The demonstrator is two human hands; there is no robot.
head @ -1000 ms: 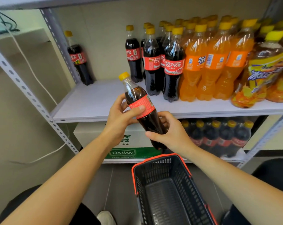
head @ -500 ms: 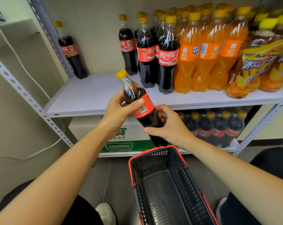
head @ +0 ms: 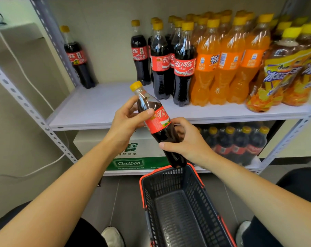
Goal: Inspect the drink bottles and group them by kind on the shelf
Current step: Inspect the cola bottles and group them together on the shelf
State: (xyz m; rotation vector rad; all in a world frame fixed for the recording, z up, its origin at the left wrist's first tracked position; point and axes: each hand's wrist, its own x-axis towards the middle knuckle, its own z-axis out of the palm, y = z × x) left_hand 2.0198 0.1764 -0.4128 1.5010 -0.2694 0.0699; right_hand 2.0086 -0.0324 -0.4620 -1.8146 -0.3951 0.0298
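Cola bottle [head: 157, 125] held by 2 hands in front of the shelf [head: 97, 107], above the basket's [head: 141, 180] far rim. Long axis tilted: cap far-left, base near-right. Left hand [head: 126, 125] grips shoulder and label top, thumb across the front. Right hand [head: 188, 145] wraps the lower body. Cola group [head: 183, 68] stands just beyond the cap, slightly right; left hand is nearer. Likely placement: bare shelf left of that group.

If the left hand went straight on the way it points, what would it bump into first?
Probably the standing cola bottles on the shelf, the held cola bottle reaching them before the left hand itself; depth is unclear.
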